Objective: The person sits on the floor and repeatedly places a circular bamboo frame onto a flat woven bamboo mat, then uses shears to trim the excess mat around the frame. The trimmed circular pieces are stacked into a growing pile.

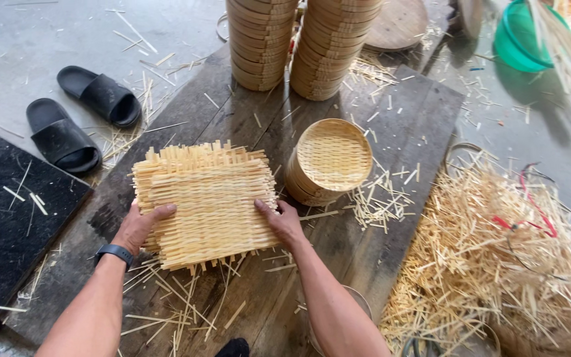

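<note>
A: Status on the hands?

B: Both on the stack of woven bamboo mats (207,201). Left hand (139,226) is at its left edge, fingers curled over the top, thumb side underneath. Right hand (282,221) is on the lower right corner, fingers spread flat and pressing on the weave. Neither is fully closed; it's more a steadying grip than a pinch.

A: Where's the stack sitting?

B: On the dark wooden boards (391,119) on the floor, centre of view, slightly rotated. Loose strip ends stick out on all sides (untrimmed edges).

A: What's around it?

B: A round woven basket (330,160) just right of the stack, near but not touching as far as I can tell. Two tall stacks of round bamboo rims (299,39) at the far end of the boards. A pile of bamboo offcuts (497,264) to the right. A pair of black slippers (77,119) on the concrete to the left, well apart. A green basin (520,39) top right. Black wristband (115,252) on the left wrist.
</note>
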